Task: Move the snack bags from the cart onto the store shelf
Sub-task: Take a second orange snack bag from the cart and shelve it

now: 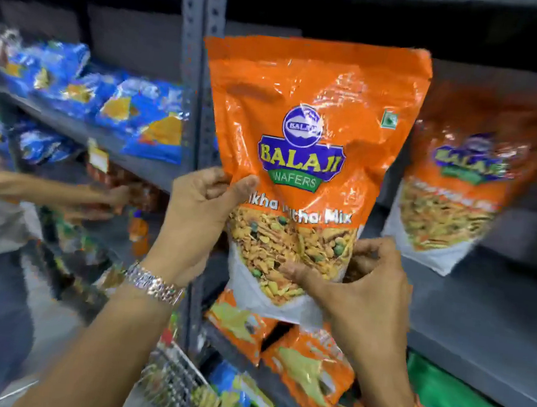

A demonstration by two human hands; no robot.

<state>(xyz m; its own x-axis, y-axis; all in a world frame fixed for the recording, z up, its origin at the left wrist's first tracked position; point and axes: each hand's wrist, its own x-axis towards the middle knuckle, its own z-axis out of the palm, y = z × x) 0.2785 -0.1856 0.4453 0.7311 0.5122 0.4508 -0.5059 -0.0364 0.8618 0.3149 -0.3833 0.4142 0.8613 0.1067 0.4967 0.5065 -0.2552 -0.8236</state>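
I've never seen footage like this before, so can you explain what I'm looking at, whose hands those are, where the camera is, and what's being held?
There is no machine here. The single picture comes from a camera worn on a person's head, looking forward and down at their own hands in a shop aisle. The left hand, with a metal watch on its wrist, and the right hand together hold up an orange snack bag in front of a grey shelf. A matching orange bag already stands on that shelf. Blue bags fill the next bay. The wire cart shows at the bottom, and another person's arm reaches in at left.
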